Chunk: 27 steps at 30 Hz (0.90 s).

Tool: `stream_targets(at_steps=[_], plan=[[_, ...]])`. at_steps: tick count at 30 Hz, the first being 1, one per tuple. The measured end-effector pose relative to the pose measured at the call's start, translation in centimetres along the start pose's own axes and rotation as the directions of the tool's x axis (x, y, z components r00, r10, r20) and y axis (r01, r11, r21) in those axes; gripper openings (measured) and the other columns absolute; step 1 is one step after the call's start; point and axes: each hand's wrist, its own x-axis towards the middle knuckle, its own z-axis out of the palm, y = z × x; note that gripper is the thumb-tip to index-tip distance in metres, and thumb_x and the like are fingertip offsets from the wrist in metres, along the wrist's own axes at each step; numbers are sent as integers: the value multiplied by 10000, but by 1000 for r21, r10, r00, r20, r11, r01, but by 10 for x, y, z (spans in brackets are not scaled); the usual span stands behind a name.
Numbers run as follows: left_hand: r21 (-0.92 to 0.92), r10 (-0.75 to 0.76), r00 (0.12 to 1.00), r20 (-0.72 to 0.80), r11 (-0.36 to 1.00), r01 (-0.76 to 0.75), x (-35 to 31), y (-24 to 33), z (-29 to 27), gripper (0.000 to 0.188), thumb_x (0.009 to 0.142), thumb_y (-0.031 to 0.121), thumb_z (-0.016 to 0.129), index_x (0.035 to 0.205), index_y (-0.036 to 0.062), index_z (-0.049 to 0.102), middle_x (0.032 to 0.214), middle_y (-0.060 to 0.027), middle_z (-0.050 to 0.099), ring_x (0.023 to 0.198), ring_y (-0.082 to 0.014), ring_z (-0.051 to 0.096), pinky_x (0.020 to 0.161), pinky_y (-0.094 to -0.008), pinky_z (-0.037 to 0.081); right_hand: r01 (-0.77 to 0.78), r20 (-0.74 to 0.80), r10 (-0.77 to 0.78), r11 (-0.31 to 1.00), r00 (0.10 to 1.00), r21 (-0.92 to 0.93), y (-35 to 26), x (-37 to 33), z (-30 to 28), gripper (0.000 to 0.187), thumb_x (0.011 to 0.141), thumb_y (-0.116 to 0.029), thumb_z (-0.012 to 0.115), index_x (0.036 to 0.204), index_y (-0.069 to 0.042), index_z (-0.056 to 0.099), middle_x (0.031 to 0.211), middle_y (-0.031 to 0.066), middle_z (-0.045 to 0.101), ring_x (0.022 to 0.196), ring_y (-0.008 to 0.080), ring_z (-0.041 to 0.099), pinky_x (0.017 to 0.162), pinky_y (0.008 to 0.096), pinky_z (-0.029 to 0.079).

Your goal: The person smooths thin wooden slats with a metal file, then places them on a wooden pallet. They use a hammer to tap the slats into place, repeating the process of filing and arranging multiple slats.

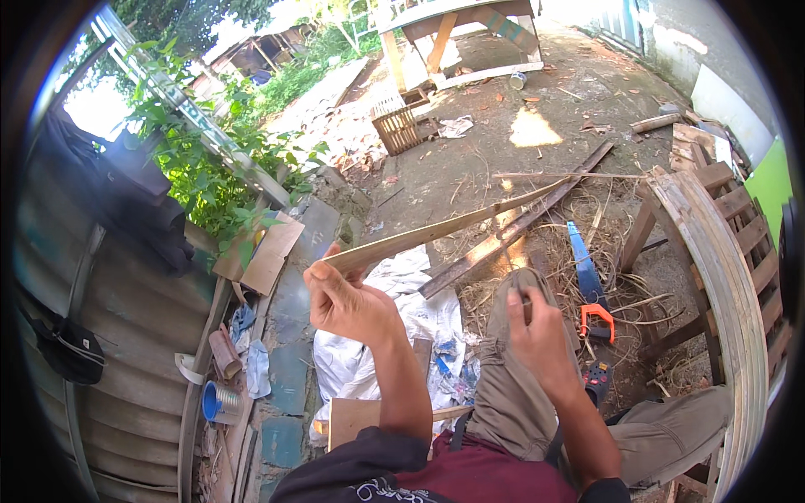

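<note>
The yard is outdoors, and its brown earth ground [478, 159] carries dry fibres and scraps. Along the left side stands a corrugated wall [138, 352], and on the right rises a slatted wooden frame [708, 243], with a long thick plank at its near edge. Far off there is a tabletop [444, 12] on wooden legs, and in front of it a smaller slatted crate [397, 127]. The person sits with khaki trousers [511, 386], one knee raised in the middle. A crumpled white cloth [344, 369] is spread on the ground to the left of this knee. A dark board [463, 264] lies slantwise beyond the knee, and a pale wooden strip [419, 232] passes above it in the view; whether they touch, I cannot tell. The left hand [344, 302] is closed around the near end of the strip, which extends from there forward and to the right, beyond the right hand. A saw [589, 277] with blue blade and orange handle lies to the right of the knee. The right hand [535, 327] is over the knee, apart from the strip, its fingers bent and near together. A thin brown piece [503, 237] shows between strip and knee; I cannot tell whether the right hand holds it.
</note>
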Motion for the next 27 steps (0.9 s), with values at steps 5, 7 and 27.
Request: stream_targets(at_steps=[5,7,27], plan=[[77,123,990,65,989,-128,-10,0,-6,383,999,332,675,901,-37,678,917,-124,707,728,-135,689,550,-249,627,401,102,-393,913,914,-74,-77,-20,10,340,992,-266,637,1121,47,607,743,173,675,631,347,696,560,429,549],[11,141,986,91,990,-143,-17,5,-6,375,999,319,680,884,-38,675,881,-117,703,721,-129,683,533,-238,606,479,86,-471,868,878,-134,-81,-17,13,296,991,-258,635,1056,26,590,755,179,669,615,351,685,532,438,536],[90,93,995,-17,992,-92,-15,9,7,419,1015,272,669,730,-26,593,740,-41,591,640,-81,593,528,-217,582,98,-44,-119,938,992,-332,51,54,-6,429,1034,-359,542,904,46,603,672,263,641,661,461,666,596,527,519]])
